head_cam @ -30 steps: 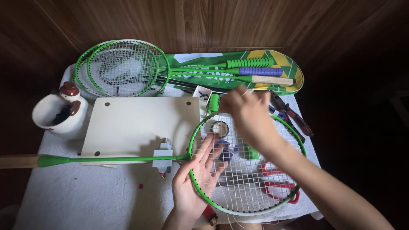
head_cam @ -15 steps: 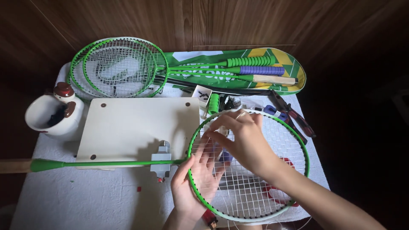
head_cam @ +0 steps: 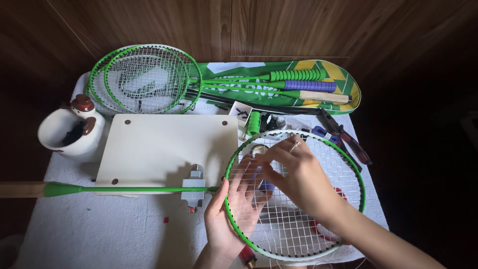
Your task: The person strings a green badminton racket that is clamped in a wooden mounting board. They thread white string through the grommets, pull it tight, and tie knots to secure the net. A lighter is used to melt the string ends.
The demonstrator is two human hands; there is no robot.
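Observation:
A green badminton racket lies across the table, its shaft [head_cam: 124, 189] held in a small metal clamp [head_cam: 193, 187] and its head rim [head_cam: 359, 184] at the right. My left hand [head_cam: 230, 214] grips the head's left rim, with the thumb on the frame and the fingers spread under the strings. On top of the strings rests my right hand [head_cam: 298, 174], its fingertips pinching a string near the head's upper left. A ring is on one of its fingers.
A cream board [head_cam: 164, 142] sits under the clamp. A white mug [head_cam: 67, 137] stands at the left. Two more green rackets [head_cam: 144, 79] lie on a green racket bag [head_cam: 338, 79] at the back. Pliers [head_cam: 351, 142], a green grip roll [head_cam: 254, 122] and small parts lie beyond the head.
My right hand has come back from the small parts beyond the racket head and settled on the strings. The left hand stays at the rim.

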